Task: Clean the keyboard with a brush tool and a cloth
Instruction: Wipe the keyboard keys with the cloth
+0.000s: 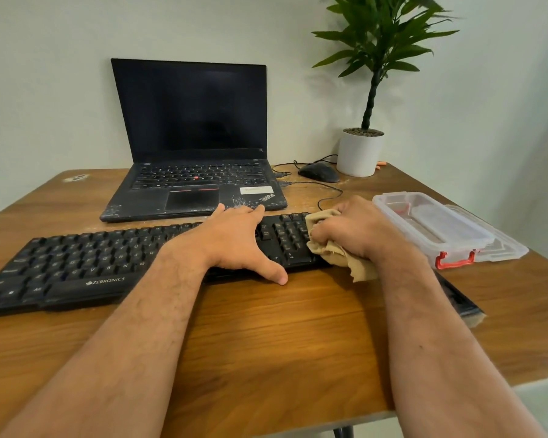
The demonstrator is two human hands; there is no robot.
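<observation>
A black Zebronics keyboard (76, 263) lies across the wooden table (266, 343). My left hand (234, 245) spans its right half, with the fingers over the far edge and the thumb on the near edge, holding it. My right hand (351, 229) is closed on a bunched beige cloth (339, 254), which is pressed on the number pad at the keyboard's right end. A black brush (459, 300) with pale bristles lies on the table to the right, mostly hidden by my right forearm.
An open black laptop (190, 121) stands just behind the keyboard. Farther right are a wired mouse (318, 172) and a potted plant (359, 153). A clear plastic container (424, 222) with red clips rests on its lid (503, 245) beside my right hand.
</observation>
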